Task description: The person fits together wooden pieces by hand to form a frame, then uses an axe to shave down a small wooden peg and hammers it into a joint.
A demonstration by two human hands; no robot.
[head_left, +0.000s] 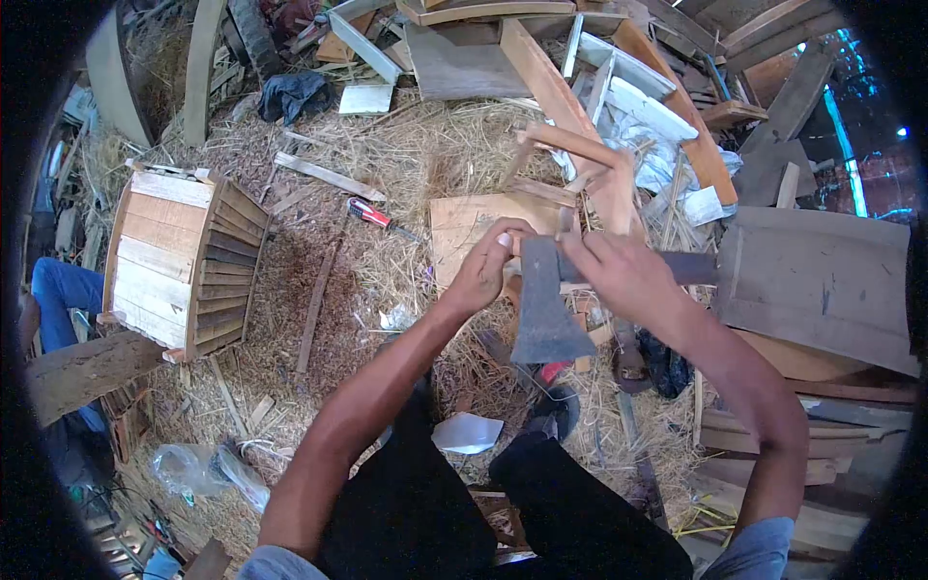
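Note:
An axe (548, 314) with a dark, flared metal head lies across in front of me, blade toward my body. Its thick handle (688, 268) runs right, beneath my right hand (623, 275), whose fingers are closed around it close to the head. My left hand (486, 268) is pinched at the top left corner of the axe head; whatever its fingertips hold is hidden. Just beyond both hands stands a small frame of wooden strips (572, 145), slightly blurred. Under it a flat wooden board (464, 227) rests on the straw.
A slatted wooden crate (159, 256) stands at left, near a person's blue-clad leg (63, 295). A red-handled screwdriver (370, 214) lies on the straw. Planks and white-painted wood pieces (648, 106) are piled at the back right. A large brown panel (817, 280) stands at right. Clear plastic (198, 471) lies lower left.

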